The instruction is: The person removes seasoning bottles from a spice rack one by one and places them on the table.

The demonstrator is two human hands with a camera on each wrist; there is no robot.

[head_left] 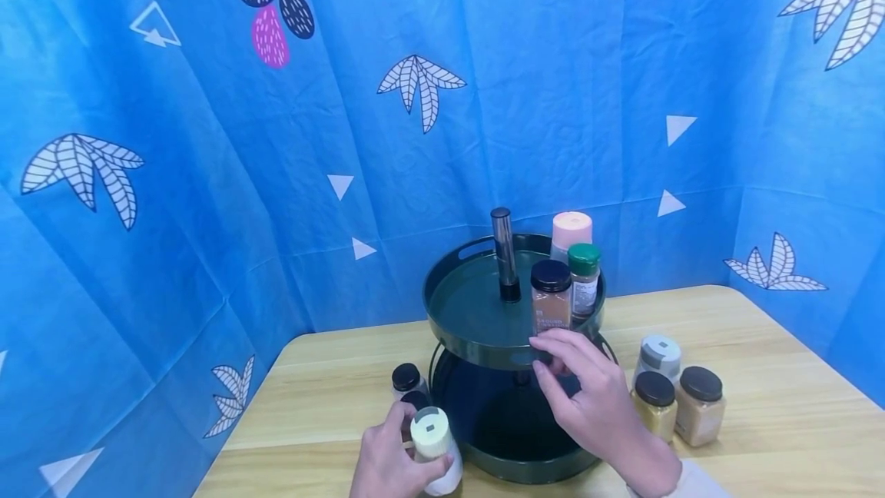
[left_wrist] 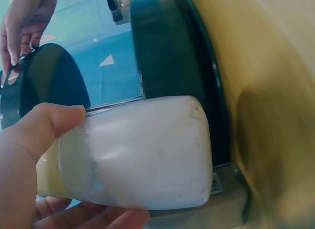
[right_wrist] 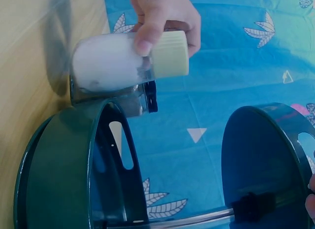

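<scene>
My left hand (head_left: pixel 401 456) grips a clear shaker jar (head_left: pixel 442 475) of white contents with a pale yellow-green cap, at the left front of a dark green two-tier round tray (head_left: pixel 452 313). In the left wrist view, the thumb lies on one side of this jar (left_wrist: pixel 142 155) and fingers on the other. My right hand (head_left: pixel 588 398) is at the upper tier's front rim, fingers bent around it by the handle cutout. Above that hand, on the upper tier, stand a black-capped ground cinnamon jar (head_left: pixel 551 300), a green-capped jar (head_left: pixel 584 283) and a pink-capped jar (head_left: pixel 571 230).
Black-capped jars (head_left: pixel 406 379) stand left of the lower tier, partly hidden by my left hand. On the wooden table (head_left: pixel 788 375) to the right are a grey-and-white-capped jar (head_left: pixel 659 356) and two black-capped jars (head_left: pixel 701 406). A metal post (head_left: pixel 505 252) rises through the upper tier.
</scene>
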